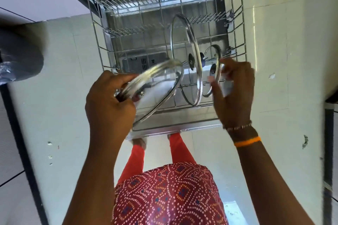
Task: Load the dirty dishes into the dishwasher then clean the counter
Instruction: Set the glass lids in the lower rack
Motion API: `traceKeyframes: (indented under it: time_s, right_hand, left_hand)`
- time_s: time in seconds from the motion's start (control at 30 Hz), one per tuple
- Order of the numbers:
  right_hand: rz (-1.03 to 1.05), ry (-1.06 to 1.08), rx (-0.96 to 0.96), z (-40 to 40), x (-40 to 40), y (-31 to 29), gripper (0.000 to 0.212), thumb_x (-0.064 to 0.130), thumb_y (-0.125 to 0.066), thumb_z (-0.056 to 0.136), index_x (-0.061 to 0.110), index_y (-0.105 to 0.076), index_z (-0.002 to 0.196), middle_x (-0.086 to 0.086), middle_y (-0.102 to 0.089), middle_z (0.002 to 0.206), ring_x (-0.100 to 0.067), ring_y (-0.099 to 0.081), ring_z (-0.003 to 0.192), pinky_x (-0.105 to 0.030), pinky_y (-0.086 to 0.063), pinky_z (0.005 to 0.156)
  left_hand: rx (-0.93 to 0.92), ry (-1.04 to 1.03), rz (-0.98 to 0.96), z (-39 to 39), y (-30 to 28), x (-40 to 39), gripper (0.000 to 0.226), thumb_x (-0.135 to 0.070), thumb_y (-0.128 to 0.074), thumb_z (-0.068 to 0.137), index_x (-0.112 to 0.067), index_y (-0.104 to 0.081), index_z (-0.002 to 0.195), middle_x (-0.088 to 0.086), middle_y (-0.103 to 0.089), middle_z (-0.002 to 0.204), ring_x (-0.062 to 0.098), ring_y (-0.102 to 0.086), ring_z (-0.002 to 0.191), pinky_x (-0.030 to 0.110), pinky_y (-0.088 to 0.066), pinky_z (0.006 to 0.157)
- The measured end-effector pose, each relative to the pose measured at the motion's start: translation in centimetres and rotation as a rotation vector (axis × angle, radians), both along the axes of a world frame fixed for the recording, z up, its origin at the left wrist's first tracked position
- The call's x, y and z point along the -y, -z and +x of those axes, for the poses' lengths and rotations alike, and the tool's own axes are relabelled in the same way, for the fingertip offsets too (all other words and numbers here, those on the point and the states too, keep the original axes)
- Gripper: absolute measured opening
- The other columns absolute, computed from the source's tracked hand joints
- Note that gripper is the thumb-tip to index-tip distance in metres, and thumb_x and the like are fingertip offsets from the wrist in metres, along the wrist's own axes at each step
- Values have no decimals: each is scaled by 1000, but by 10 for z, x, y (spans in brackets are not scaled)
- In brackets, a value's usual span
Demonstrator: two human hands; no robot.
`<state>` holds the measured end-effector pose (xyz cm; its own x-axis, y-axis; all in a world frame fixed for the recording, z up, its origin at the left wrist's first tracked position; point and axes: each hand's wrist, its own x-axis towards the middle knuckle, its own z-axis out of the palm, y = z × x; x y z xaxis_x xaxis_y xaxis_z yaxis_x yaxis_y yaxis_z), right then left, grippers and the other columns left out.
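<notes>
Gripping a blurred glass lid (157,86) by its rim, our left hand (109,100) tilts it over the dishwasher rack (98,42). Right of that grip, a large lid (184,60) stands upright. Our right hand (236,93), fingers loosely spread, touches the small lid (213,71).

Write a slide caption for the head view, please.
Left hand holds a lid; right hand steadies another in the rack.

red dotted-print tunic (170,195) | orange trousers (136,159) | orange band (247,141) | possibly beaded bracelet (237,127)
</notes>
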<state>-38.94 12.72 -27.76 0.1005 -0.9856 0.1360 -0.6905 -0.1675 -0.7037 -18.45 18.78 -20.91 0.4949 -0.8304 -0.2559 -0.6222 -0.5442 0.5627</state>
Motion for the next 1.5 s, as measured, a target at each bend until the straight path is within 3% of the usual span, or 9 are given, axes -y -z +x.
traceKeyframes:
  time_s: [0.07,0.13,0.2,0.3,0.43,0.57,0.77,1.07,1.5]
  right_hand:
    - [47,-290,-40,19,-12,-21,53,41,-57,82,6,-52,121,-15,-58,116,-21,-46,109,-16,-32,96]
    - [80,-523,-110,34,-20,-27,53,38,-59,82,7,-52,124,-11,-58,123,-23,-49,115,-26,-38,98]
    - [86,-637,-181,48,-27,-26,47,29,-65,78,14,-55,121,-6,-64,114,-24,-61,100,-32,-51,78]
    - [49,-738,-315,66,-45,-23,52,20,-71,65,13,-58,115,-6,-69,88,-25,-66,70,-31,-53,50]
    - [107,-527,-312,87,-61,-29,34,21,-47,74,8,-64,101,-5,-64,63,-24,-59,50,-21,-40,41]
    - [219,-259,-288,95,-69,-31,26,21,-42,77,5,-62,82,-8,-57,52,-27,-52,40,-19,-26,47]
    - [175,-26,-362,101,-60,-34,41,24,-38,77,2,-65,98,-12,-62,58,-28,-57,46,-24,-42,49]
    - [213,60,-512,116,-42,-9,40,21,-43,77,2,-60,107,-22,-67,82,-42,-62,73,-35,-43,61]
    - [370,-7,-598,148,-37,27,43,20,-48,91,14,-44,134,-15,-66,104,-36,-62,93,-36,-45,71]
  left_hand:
    - [-6,157,2,10,-2,-2,41,12,-63,73,-13,-71,104,-6,-52,84,14,-51,76,14,-39,61]
    - [11,351,-8,23,-3,-6,37,5,-61,72,-16,-73,101,-10,-49,79,7,-43,72,14,-34,64]
    - [8,456,-24,34,-2,-12,32,-7,-56,73,-19,-74,96,-14,-50,77,4,-35,71,17,-28,66]
    - [-9,427,-57,40,-1,-19,25,-13,-54,77,-21,-74,89,-17,-54,82,9,-34,83,18,-28,72]
    - [-72,231,-94,45,2,-25,19,-18,-60,81,-22,-70,96,-8,-62,103,4,-39,102,8,-29,88]
    - [-158,61,-7,50,7,-34,25,-10,-64,85,-22,-66,107,-7,-57,116,7,-43,110,-1,-27,86]
    - [-313,46,100,63,22,-55,21,-8,-59,89,-21,-64,105,-16,-54,103,-14,-48,84,-11,-30,72]
    - [-450,-11,183,73,36,-62,21,-9,-55,92,-26,-60,102,-21,-53,93,-15,-49,78,-10,-33,67]
    - [-486,-7,222,76,50,-63,21,-14,-54,93,-20,-61,111,-16,-54,101,-8,-51,79,-4,-33,70]
